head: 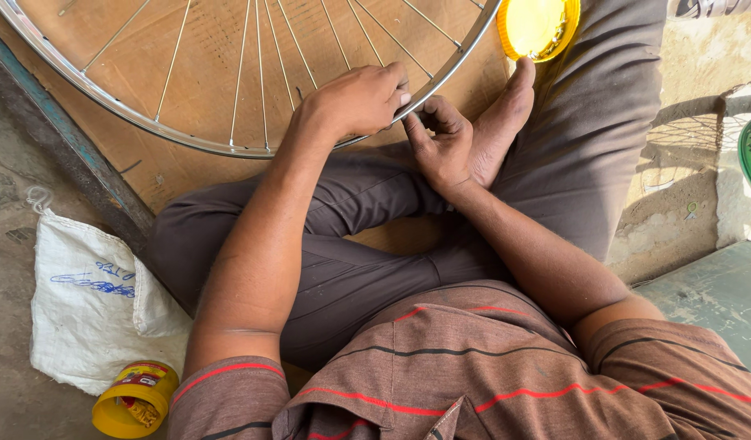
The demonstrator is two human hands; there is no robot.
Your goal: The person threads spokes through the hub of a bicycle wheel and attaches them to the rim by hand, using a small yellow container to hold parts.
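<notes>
Brown short-sleeved shirt with thin red and dark horizontal stripes, collar visible at bottom edge. Dark grey-brown trousers, creased fabric. Forearms, left hand, right hand and foot bare; no watch, rings or gloves.

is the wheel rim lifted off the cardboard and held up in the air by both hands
No, the wheel rim lies flat on the cardboard, with the left hand on its edge and the right hand beside it.
</notes>
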